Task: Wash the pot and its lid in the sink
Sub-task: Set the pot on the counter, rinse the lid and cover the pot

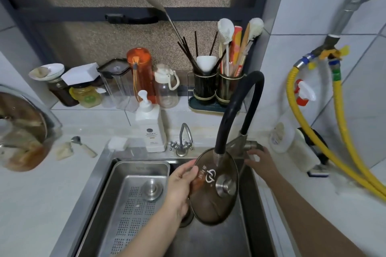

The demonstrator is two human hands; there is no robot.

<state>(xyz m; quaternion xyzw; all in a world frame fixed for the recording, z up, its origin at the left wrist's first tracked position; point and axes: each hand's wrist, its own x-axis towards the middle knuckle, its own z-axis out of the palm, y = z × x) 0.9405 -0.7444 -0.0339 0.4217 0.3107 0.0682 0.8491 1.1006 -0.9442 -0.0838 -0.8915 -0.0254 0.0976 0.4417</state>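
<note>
My left hand [181, 185] grips the left rim of a tinted glass lid [211, 200] with a metal knob, held tilted over the sink [248, 215] just under the black faucet hose [234, 110]. My right hand [261, 160] rests on the faucet's metal handle [251, 145] at the sink's back right corner. No water stream is visible. A pot with food residue [23, 131] stands on the counter at the far left, partly cut off by the frame edge.
A steel perforated drain tray [135, 194] fills the sink's left half. A soap pump bottle [149, 127], a small tap [183, 140] and a sponge [118, 143] line the sink's back edge. Jars, bottles and utensil holders [217, 87] stand on the ledge. Yellow hoses [342, 131] hang at right.
</note>
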